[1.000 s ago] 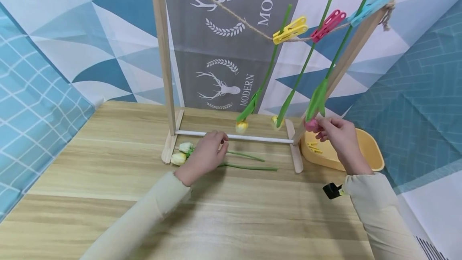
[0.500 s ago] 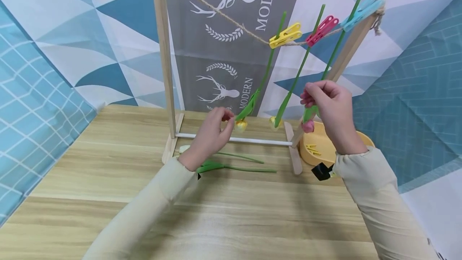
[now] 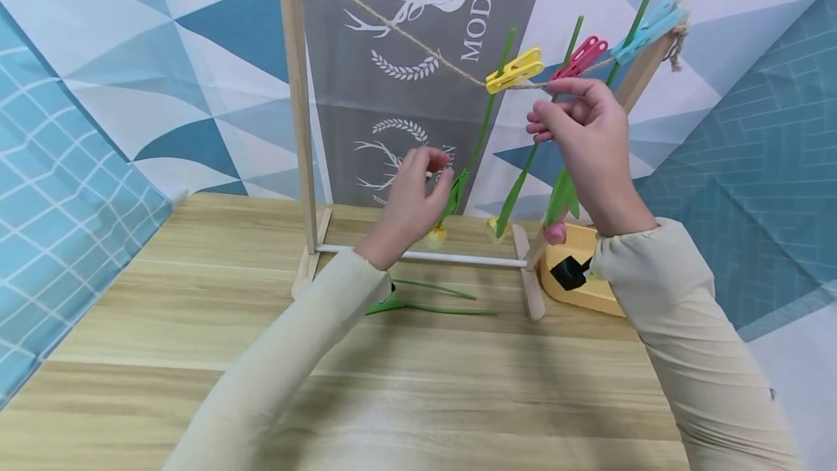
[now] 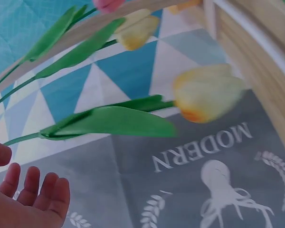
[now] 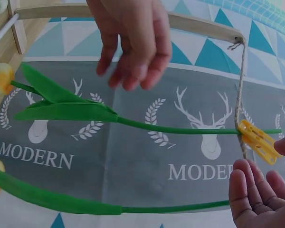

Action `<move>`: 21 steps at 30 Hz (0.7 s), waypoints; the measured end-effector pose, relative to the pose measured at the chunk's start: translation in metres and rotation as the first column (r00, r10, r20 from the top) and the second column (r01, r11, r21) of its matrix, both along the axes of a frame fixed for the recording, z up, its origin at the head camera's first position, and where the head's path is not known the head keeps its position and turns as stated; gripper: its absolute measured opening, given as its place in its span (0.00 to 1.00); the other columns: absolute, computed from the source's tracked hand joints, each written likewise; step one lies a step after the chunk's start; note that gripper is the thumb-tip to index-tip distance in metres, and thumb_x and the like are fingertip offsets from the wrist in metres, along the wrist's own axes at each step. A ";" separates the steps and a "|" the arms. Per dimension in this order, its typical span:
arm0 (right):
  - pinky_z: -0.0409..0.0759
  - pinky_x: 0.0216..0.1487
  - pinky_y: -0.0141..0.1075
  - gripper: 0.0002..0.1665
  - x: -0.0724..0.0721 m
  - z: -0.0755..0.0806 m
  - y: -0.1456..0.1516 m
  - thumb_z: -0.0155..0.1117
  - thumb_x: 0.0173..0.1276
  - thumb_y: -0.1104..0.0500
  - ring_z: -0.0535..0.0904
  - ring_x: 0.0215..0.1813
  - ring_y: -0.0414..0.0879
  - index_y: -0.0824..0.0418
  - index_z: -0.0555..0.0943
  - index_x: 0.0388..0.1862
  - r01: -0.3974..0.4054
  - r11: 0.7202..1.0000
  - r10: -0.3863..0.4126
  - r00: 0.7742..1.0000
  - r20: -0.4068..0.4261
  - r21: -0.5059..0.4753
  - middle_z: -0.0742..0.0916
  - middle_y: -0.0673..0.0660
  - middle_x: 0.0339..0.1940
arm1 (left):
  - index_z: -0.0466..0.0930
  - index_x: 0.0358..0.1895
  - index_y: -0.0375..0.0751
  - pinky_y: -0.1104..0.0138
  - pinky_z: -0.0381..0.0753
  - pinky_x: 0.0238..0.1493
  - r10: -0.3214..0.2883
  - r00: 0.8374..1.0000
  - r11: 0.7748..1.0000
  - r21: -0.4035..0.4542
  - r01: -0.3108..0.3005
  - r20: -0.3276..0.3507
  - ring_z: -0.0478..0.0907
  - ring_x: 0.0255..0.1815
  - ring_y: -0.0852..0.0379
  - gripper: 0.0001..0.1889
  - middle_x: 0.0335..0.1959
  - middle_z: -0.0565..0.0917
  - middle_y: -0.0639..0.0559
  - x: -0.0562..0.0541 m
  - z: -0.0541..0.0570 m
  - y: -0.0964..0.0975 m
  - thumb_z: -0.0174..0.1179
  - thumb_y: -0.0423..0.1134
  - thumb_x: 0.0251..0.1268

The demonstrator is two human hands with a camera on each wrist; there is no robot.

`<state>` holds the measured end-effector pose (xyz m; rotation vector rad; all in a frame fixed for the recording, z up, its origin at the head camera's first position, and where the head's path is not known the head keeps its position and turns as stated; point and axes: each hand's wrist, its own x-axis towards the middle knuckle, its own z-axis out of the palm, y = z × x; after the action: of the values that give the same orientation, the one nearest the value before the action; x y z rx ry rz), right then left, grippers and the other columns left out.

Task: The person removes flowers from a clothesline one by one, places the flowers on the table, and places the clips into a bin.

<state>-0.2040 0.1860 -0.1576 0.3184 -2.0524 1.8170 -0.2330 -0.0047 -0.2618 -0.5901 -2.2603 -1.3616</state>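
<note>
Three tulips hang head down from a twine line (image 3: 392, 24), fixed by a yellow clothespin (image 3: 515, 71), a red clothespin (image 3: 580, 57) and a blue clothespin (image 3: 649, 30). Raised to the line, my right hand (image 3: 582, 122) has its fingertips by the twine near the red clothespin. Thumb and fingers stand apart beside the yellow clothespin in the right wrist view. My left hand (image 3: 415, 191) is in the air beside the leftmost yellow tulip (image 4: 206, 92), fingers loosely bent around nothing. A second yellow tulip (image 3: 495, 229) and a pink tulip (image 3: 556, 232) hang to its right.
A wooden post (image 3: 296, 93) carries the line's left end. A white rod (image 3: 458, 259) joins the stand's feet low down. Green tulip stems (image 3: 451, 310) lie on the wooden table (image 3: 196, 355), partly behind the left sleeve. A yellow basin (image 3: 582, 298) stands at right.
My right hand has let go of the pink tulip and risen to the line, shifting left. My left hand has lifted from above the tulips on the table, moving up and right.
</note>
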 end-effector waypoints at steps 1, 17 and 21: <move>0.79 0.40 0.24 0.21 -0.001 0.002 -0.001 0.66 0.61 0.56 0.83 0.35 0.42 0.59 0.72 0.52 0.002 1.000 -0.002 1.000 -0.003 0.001 0.85 0.52 0.33 | 0.71 0.50 0.35 0.65 0.72 0.53 -0.006 1.000 1.000 0.012 0.006 0.006 0.71 0.50 0.53 0.12 0.48 0.74 0.46 -0.002 0.003 0.003 0.49 0.37 0.67; 0.79 0.39 0.23 0.28 -0.010 0.026 -0.009 0.63 0.63 0.55 0.83 0.35 0.40 0.58 0.71 0.62 0.039 0.984 -0.040 0.999 0.001 0.172 0.86 0.48 0.33 | 0.69 0.53 0.35 0.68 0.72 0.54 -0.079 0.996 0.995 0.057 0.076 0.045 0.71 0.51 0.56 0.14 0.50 0.74 0.46 -0.020 0.029 0.021 0.48 0.38 0.69; 0.79 0.39 0.23 0.28 -0.011 0.031 -0.008 0.63 0.64 0.53 0.84 0.35 0.39 0.57 0.72 0.62 0.033 0.980 -0.039 0.999 0.027 0.195 0.86 0.49 0.36 | 0.69 0.54 0.36 0.70 0.71 0.53 -0.096 0.994 0.995 0.047 0.093 0.056 0.70 0.50 0.57 0.14 0.50 0.74 0.47 -0.023 0.034 0.026 0.46 0.38 0.71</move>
<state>-0.2145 0.1776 -0.1270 0.3056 -2.2476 1.6124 -0.2559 0.0215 -0.2282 -0.6573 -2.2672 -1.4893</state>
